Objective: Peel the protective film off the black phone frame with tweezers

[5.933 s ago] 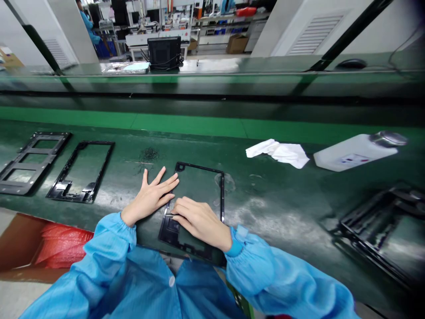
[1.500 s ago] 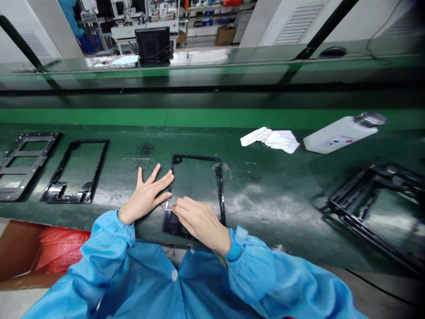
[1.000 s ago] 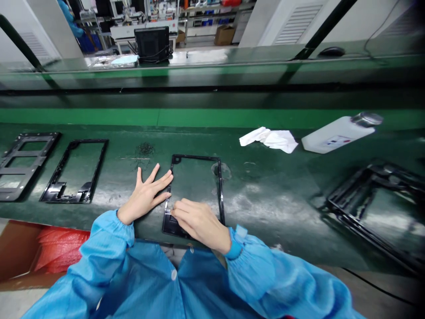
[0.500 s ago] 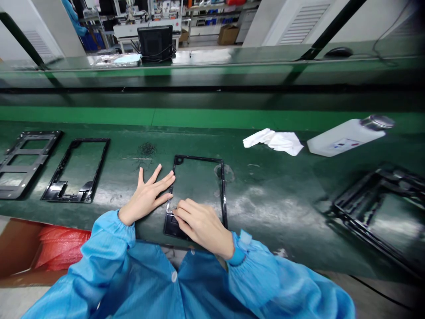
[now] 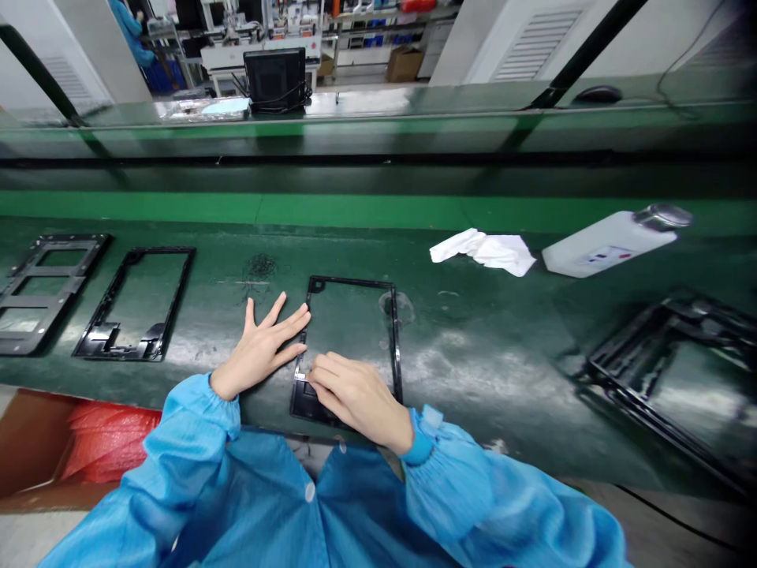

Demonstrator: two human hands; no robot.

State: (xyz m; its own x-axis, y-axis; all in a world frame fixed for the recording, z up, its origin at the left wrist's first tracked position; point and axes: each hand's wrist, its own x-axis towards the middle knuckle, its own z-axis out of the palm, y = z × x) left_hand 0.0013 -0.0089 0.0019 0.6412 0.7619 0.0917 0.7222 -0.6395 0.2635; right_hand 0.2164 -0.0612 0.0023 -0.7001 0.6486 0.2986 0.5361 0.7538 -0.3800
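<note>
A thin black rectangular plastic frame (image 5: pixel 397 347) lies flat on the green bench in front of me. My left hand (image 5: pixel 260 347) is spread open, palm down, its fingertips and thumb against the frame's left rail. My right hand (image 5: pixel 358 394) is closed in a pinch over the frame's lower left part. A small, flat, silvery blade-like piece (image 5: pixel 301 377) shows at its fingertips, against the left rail; the rest of it is hidden by the fingers. Beyond my left hand is a little heap of fine black shavings (image 5: pixel 260 266).
To the left lie a second black frame (image 5: pixel 177 292) and a grey-black frame with crossbars (image 5: pixel 65 300). A crumpled white cloth (image 5: pixel 502 252) and a white bottle (image 5: pixel 609 244) on its side are at the back right. Stacked black frames (image 5: pixel 627 402) stand right. Below left, a cardboard box (image 5: pixel 24 450) holds red wrap.
Both hands and the frame hold nearly the same places. The view has shifted slightly, and the silvery piece shows a little more brightly at my right fingertips.
</note>
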